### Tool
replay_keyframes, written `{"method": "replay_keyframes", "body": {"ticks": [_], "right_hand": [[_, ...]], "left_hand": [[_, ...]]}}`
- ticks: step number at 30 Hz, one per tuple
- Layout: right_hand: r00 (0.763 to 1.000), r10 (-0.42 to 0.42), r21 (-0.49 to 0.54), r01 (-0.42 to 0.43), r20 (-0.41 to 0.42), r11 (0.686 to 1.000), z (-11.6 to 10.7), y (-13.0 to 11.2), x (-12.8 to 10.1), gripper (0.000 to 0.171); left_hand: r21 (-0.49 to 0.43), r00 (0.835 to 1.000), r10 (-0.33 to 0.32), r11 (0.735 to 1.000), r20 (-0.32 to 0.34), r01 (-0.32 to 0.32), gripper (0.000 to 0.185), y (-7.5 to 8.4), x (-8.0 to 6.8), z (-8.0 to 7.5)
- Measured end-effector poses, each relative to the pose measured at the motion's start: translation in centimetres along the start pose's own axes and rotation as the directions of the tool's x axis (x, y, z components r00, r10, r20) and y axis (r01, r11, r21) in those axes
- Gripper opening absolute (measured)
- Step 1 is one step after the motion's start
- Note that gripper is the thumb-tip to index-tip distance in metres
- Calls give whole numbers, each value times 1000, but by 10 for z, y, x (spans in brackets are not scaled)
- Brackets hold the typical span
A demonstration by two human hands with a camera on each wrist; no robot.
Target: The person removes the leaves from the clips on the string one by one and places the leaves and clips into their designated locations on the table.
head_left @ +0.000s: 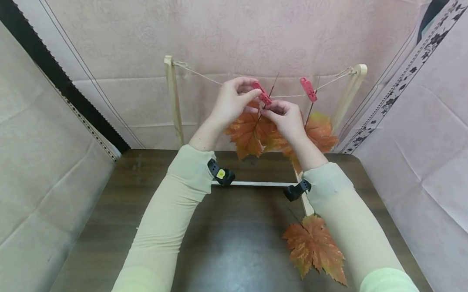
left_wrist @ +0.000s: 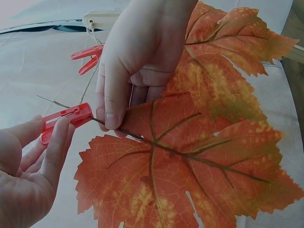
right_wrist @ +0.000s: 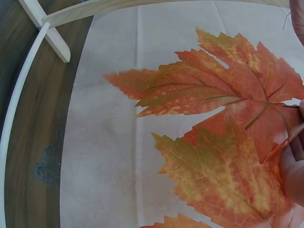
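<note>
Clothespin (head_left: 261, 93), red, sits on the string (head_left: 199, 73), pinched by the left hand (head_left: 232, 101); right hand (head_left: 285, 119) fingers grip the orange leaf (head_left: 247, 134) stem just below it. 1 more red pin (head_left: 308, 89) holds a second leaf (head_left: 321, 131); a third leaf (head_left: 314, 249) lies on the worktop (head_left: 231, 255).

Both arms are stretched forward and raised, sleeved to the wrists. The left hand (head_left: 232, 100) is curled, thumb and fingers pinched together. The right hand (head_left: 285, 119) is held just beside it, fingertips pinched likewise.
</note>
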State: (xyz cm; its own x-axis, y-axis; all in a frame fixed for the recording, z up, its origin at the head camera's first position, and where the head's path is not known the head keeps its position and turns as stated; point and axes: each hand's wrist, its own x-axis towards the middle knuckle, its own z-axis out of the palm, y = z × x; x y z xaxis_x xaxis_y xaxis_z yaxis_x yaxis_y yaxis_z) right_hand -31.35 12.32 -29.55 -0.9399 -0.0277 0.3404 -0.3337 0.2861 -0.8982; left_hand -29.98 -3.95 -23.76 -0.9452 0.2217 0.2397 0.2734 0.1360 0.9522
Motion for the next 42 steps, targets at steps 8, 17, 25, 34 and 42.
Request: {"method": "replay_keyframes", "body": {"ticks": [8,17,25,34,42], "right_hand": [[1000,-10,-26,11,30,1000,1,-1,-2,20],[997,-34,-24,36,64,999,3,2,-5,22],[997,-35,-29,38,75,999,5,3,-7,20],[996,-35,-17,36,83,999,8,6,-11,18],[994,1,-57,5,110,998,12,10,-16,22]], "left_hand": [[24,999,-22,999,-42,23,33,2,-3,-3],[16,996,9,1000,-83,-7,34,4,-8,-7],[-3,994,38,999,-104,-38,31,5,-10,-11],[-24,993,61,998,-103,-64,33,8,-15,-18],[-72,986,79,993,-146,-91,33,9,-17,-32]]}}
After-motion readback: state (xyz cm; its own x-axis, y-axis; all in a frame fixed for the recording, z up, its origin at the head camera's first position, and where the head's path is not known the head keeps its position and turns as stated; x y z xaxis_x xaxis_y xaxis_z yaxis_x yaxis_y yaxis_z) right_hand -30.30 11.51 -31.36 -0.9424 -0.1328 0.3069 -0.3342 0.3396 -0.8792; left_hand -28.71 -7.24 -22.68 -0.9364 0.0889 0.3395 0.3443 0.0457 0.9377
